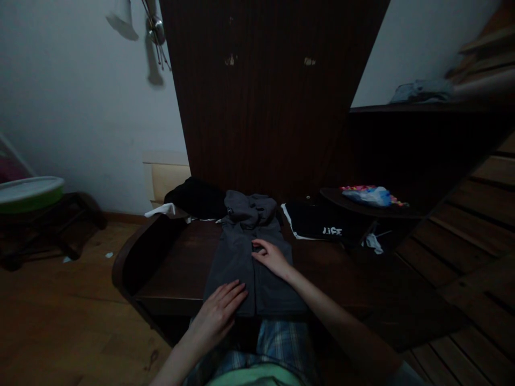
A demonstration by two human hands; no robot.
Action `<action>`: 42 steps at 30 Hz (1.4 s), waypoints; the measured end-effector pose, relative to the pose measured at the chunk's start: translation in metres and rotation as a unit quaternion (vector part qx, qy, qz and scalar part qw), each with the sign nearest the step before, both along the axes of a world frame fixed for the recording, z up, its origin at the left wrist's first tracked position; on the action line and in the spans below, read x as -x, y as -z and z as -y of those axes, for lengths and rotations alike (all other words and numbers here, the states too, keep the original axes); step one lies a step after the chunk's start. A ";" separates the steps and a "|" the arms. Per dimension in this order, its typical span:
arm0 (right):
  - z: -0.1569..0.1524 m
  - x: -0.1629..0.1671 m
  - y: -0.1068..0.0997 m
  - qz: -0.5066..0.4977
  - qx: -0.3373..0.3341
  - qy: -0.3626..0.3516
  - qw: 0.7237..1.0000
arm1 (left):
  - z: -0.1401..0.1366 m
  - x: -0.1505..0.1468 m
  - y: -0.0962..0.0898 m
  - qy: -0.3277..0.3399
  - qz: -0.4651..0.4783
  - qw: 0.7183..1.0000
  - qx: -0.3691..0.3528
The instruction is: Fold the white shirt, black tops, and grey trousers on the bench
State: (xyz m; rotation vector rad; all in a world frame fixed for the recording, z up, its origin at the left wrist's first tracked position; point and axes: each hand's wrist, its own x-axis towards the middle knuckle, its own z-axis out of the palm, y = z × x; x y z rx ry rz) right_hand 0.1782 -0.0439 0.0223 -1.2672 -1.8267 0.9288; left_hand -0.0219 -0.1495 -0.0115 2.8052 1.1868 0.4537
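A pair of dark grey trousers (233, 257) lies on the dark wooden bench-like top, its two legs side by side towards me and its far part bunched up. My left hand (223, 305) rests flat near the hem of the left leg, fingers stretched out. Over the gap between the legs is my right hand (271, 258), thumb and forefinger loosely bent with space between them, touching the cloth. Its other fingers are partly hidden.
Black clothing (195, 198) with white cloth lies back left; a folded black garment (317, 222) with white lettering lies right. A colourful plastic bag (372, 196) sits on a small shelf (338, 201). The wooden top's raised side (132, 249) curves up at left.
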 end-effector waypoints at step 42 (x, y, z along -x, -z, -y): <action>0.128 -0.075 0.075 0.223 -0.298 0.190 0.909 | -0.019 -0.036 -0.019 -0.052 -0.007 0.995 0.086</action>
